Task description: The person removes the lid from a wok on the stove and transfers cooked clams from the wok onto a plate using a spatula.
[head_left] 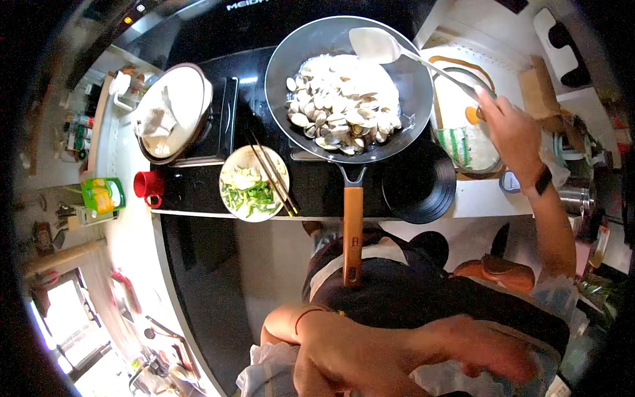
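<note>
Clams lie heaped in the wide pan, mostly toward its near side; a bright white patch covers the far part of the heap, and whether it is froth, steam or glare cannot be told. The spatula is held by the right hand, the grip closed around the handle's end; its blade is poised over the pan's far wall, contact not determinable. The left hand is blurred in the foreground, well apart from the pan handle; how far its grip is open, and whether anything is held, cannot be told.

Progress, as judged: cooking is under way, with the clams loaded and some shells apparently parted. Chopped greens remain in the bowl, chopsticks laid across it, so they are taken as cut but not yet added. No clams are seen dished out.
</note>
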A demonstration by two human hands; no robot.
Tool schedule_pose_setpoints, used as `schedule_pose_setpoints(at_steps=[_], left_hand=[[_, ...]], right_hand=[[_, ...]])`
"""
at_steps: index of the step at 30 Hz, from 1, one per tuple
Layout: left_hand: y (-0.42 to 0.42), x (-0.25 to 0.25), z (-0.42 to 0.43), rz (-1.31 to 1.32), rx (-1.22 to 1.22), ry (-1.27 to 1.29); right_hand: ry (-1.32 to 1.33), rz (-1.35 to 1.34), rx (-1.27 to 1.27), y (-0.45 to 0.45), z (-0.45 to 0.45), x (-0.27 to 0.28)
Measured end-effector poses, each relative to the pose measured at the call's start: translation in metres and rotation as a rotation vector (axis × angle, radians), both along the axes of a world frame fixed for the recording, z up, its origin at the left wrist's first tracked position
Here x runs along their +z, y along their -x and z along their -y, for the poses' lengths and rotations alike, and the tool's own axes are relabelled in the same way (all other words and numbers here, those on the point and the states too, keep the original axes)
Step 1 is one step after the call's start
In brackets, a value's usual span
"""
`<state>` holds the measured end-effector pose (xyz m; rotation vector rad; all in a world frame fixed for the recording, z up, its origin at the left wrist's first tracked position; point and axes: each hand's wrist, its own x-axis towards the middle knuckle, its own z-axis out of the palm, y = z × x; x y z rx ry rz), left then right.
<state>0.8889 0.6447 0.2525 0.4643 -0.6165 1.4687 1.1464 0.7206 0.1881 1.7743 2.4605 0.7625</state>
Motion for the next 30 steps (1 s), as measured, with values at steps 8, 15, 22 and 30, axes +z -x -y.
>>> schedule_pose_setpoints(at_steps=[8, 15, 22, 30], left_hand=[[0.054, -0.012, 0.022, -0.346, -0.238, 0.076], [0.190, -0.196, 0.041, -1.336, -0.792, 0.473], [0.126, -0.369, 0.056, -1.055, -0.676, 1.364], [0.092, -0.471, 0.043, -0.733, -0.697, 1.518]], right_hand=[[0.298, 0.067, -0.049, -0.001, -0.027, 0.036], [0.672, -0.571, -0.073, -0.017, -0.038, 0.021], [0.748, -1.182, -0.157, 0.020, -0.035, -0.051], [0.401, -1.056, -0.162, 0.050, -0.006, -0.066]])
